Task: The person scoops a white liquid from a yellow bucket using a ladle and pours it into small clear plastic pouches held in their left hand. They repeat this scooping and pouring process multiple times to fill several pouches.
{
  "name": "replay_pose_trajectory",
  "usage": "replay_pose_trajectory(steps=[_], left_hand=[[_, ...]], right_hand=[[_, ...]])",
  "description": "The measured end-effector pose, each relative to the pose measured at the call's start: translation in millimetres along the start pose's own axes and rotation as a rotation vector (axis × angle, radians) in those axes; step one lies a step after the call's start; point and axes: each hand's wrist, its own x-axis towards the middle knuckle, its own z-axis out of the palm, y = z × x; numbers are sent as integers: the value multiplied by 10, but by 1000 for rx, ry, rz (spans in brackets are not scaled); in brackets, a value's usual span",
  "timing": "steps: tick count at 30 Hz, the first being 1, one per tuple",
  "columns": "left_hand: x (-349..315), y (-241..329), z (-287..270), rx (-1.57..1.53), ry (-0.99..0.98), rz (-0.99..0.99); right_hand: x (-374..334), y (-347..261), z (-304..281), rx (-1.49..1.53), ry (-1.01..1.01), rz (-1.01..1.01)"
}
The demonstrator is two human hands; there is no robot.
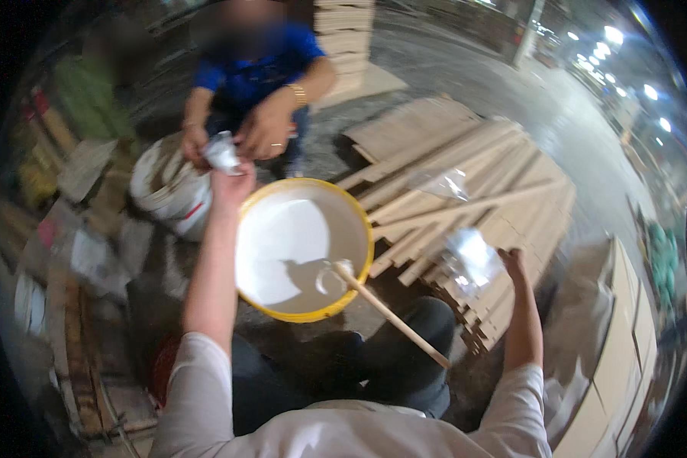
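My left hand (237, 182) is stretched forward past the bucket's far left side, closed at a crumpled silvery-white plastic bag (223, 153). A co-worker's two hands are at the same bag, one on each side. Out to the right, my right hand (514, 262) is closed at the edge of a shiny clear plastic bag (472, 259), above the wooden strips. Between my arms stands a yellow-rimmed bucket (371, 237) of white liquid. A wooden stick (393, 317) slants out of it over the near right rim, its handle end above my leg.
The co-worker in blue (263, 76) is across from me. A stained white bucket (172, 191) stands left of the yellow-rimmed one. Stacked wooden strips (504, 175) lie to the right, with another clear bag (443, 183) on them. Pale boards (614, 359) line the far right.
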Motion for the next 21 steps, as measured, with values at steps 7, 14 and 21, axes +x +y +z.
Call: replay_pose_trajectory(steps=[7,14,21], left_hand=[[-5,168,-55,77,162,37],[136,230,18,-2,76,6],[-302,-304,206,562,326,159]], right_hand=[[-93,-395,17,440,-206,121],[-139,-710,-247,609,-60,75],[-322,-1526,7,694,-185,-115]])
